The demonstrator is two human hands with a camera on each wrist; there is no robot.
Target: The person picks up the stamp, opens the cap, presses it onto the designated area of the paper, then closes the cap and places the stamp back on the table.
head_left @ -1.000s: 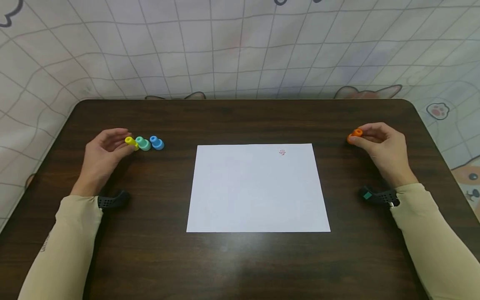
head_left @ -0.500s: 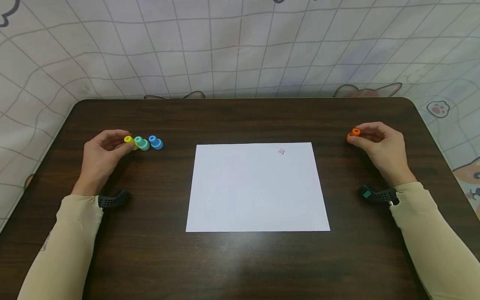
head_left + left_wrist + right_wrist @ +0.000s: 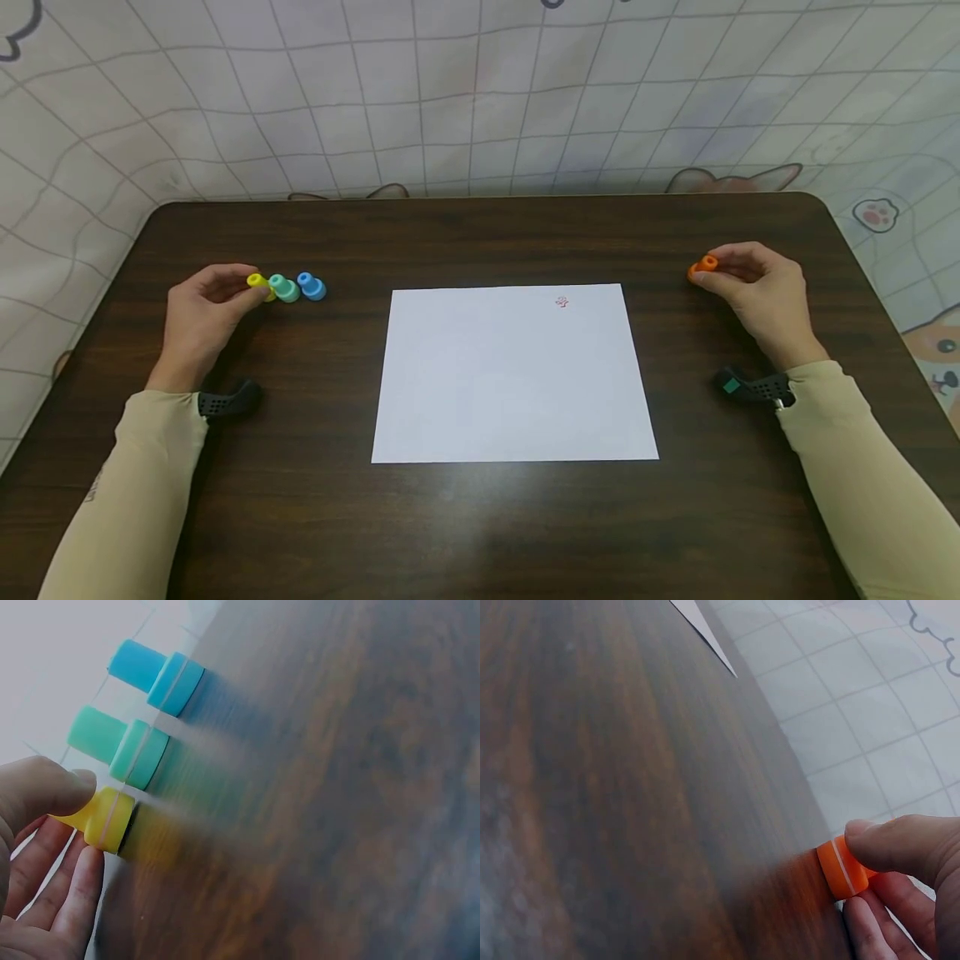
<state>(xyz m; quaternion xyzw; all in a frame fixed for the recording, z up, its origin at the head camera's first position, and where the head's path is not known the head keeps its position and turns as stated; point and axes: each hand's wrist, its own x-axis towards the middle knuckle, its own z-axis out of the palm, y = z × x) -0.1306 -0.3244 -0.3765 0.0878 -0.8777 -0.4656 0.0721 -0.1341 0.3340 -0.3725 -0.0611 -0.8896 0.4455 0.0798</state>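
The yellow stamp point(image 3: 258, 282), a smooth plastic peg with a wider round base, stands at the table's left, pinched by the left hand point(image 3: 201, 321). Beside it stand the mint stamp point(image 3: 283, 287) and blue stamp point(image 3: 311, 286). The right hand point(image 3: 757, 296) pinches the orange stamp point(image 3: 703, 268) at the right. White paper point(image 3: 514, 375) lies flat between them on the dark woodgrain table point(image 3: 480, 517).

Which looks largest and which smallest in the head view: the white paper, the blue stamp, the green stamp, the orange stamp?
1. white paper, by far the largest.
2. blue stamp and green stamp: they look alike, no ranking.
The orange stamp is partly hidden by the right hand, so its size is unsure.
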